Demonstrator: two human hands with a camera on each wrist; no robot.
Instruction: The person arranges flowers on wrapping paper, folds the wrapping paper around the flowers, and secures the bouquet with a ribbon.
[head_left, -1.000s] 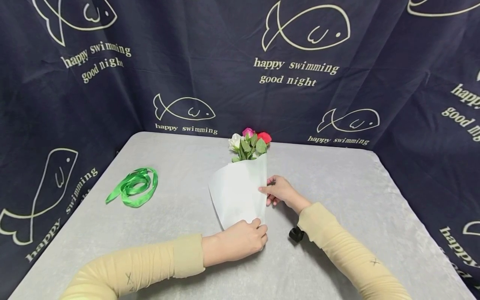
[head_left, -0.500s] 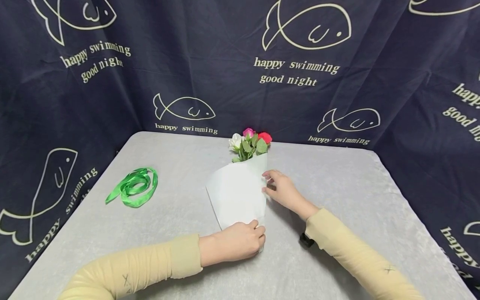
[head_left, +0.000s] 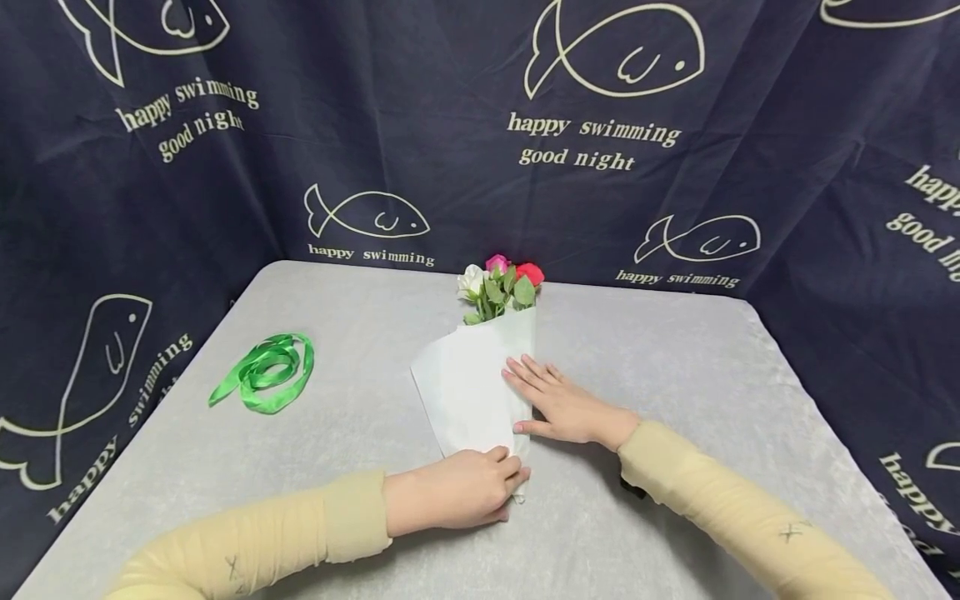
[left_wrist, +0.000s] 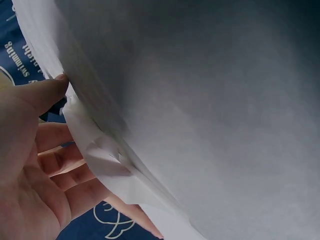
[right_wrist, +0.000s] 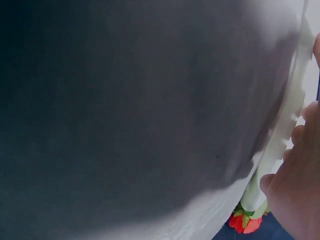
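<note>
White wrapping paper point(head_left: 468, 383) lies folded into a cone on the table around a small bouquet. Out of its far end stick a white rose point(head_left: 472, 282), a magenta rose point(head_left: 497, 264), a red rose point(head_left: 530, 275) and green leaves point(head_left: 492, 293); the paper hides most of the stems. My left hand point(head_left: 461, 487) pinches the cone's narrow near end. In the left wrist view its thumb point(left_wrist: 52, 92) is at the paper's edge. With fingers straight and spread, my right hand point(head_left: 566, 408) rests flat on the cone's right edge.
A loosely coiled green ribbon point(head_left: 268, 372) lies on the left of the grey cloth-covered table point(head_left: 660, 358). A dark blue curtain point(head_left: 450, 117) with fish drawings stands around the table's back and sides.
My right hand has gone from gripping the paper's right edge to lying flat over it, fingers straightened. My left hand has shifted slightly left and nearer, still at the narrow end.
</note>
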